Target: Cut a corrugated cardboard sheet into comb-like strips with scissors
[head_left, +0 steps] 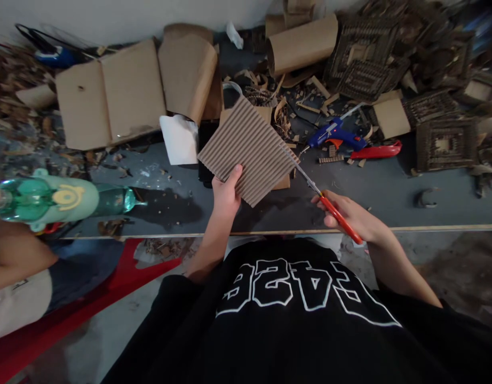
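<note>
Hiding fingers of the left hand [227,196]: corrugated cardboard [252,146].

Pale wall [129,16] beyond grip; dark grey tabletop [462,205] beneath; red chair [126,269] to left, nearer viewer; grey floor [113,325] lower; light dim.

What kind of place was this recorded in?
Probably a craft workshop: a blue glue gun lies on the workbench, cardboard scraps surround it, and the right hand holds scissors at corrugated cardboard.
</note>
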Action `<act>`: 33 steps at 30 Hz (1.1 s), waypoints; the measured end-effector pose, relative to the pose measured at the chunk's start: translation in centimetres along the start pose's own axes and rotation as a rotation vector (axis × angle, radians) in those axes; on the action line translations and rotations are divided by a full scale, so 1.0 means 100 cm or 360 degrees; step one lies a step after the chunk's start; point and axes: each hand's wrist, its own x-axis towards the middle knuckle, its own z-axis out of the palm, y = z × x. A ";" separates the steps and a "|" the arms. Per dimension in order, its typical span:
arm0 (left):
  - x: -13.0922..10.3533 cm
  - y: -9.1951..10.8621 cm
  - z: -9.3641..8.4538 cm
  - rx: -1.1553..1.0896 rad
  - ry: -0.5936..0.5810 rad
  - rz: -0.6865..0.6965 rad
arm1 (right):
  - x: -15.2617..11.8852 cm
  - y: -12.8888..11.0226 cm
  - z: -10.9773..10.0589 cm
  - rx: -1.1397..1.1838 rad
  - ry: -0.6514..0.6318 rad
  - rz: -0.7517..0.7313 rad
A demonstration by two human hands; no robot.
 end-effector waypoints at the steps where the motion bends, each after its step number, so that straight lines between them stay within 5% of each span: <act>1: 0.000 0.000 -0.001 0.0004 0.0000 0.0011 | 0.000 0.000 0.000 -0.0008 -0.0005 0.0001; 12: 0.001 0.005 -0.011 0.0064 -0.0022 0.0068 | 0.001 -0.008 0.009 -0.0090 0.0106 -0.0012; 17: 0.003 0.006 -0.014 0.0087 -0.0098 0.0160 | 0.006 -0.015 0.017 -0.0187 0.0252 0.0178; 33: -0.002 0.000 -0.012 0.0022 -0.0088 -0.0006 | 0.007 -0.022 0.029 -0.0503 0.0423 0.0166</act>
